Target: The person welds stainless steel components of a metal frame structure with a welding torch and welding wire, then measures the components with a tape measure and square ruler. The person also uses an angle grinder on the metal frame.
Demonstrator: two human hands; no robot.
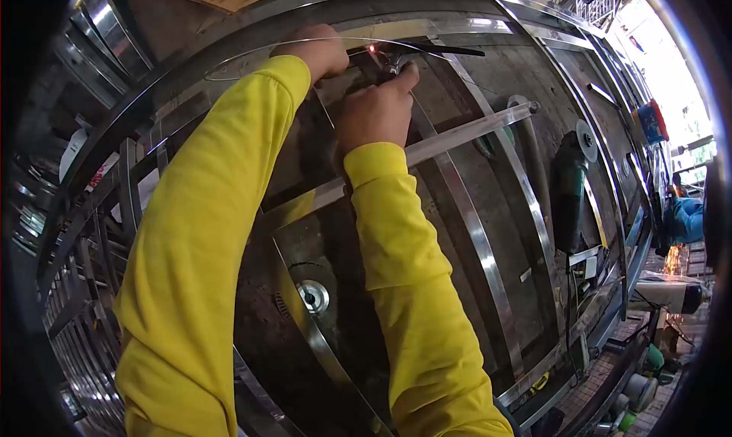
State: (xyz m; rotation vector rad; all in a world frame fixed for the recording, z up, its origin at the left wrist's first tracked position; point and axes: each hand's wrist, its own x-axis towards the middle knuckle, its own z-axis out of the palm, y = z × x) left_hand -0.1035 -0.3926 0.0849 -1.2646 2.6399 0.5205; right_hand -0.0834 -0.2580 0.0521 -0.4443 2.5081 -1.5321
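Observation:
Both my hands are at the far side of a metal frame (473,235) made of shiny square tubes. My right hand (379,109) is closed around a welding torch (393,62), whose long black tail (450,50) points right. My left hand (313,50) is closed, with a thin bent filler rod (236,58) running across it. A small red glow (371,48) shows between the two hands, by the torch. Fingertips of the left hand are mostly hidden. Yellow sleeves cover both arms.
An angle grinder (568,193) with a disc (586,140) lies at the right. Another round disc (313,297) sits below the tubes. One loose-looking tube (469,132) crosses the frame. At the far right, sparks (672,260) fall near a person's blue sleeve (684,220).

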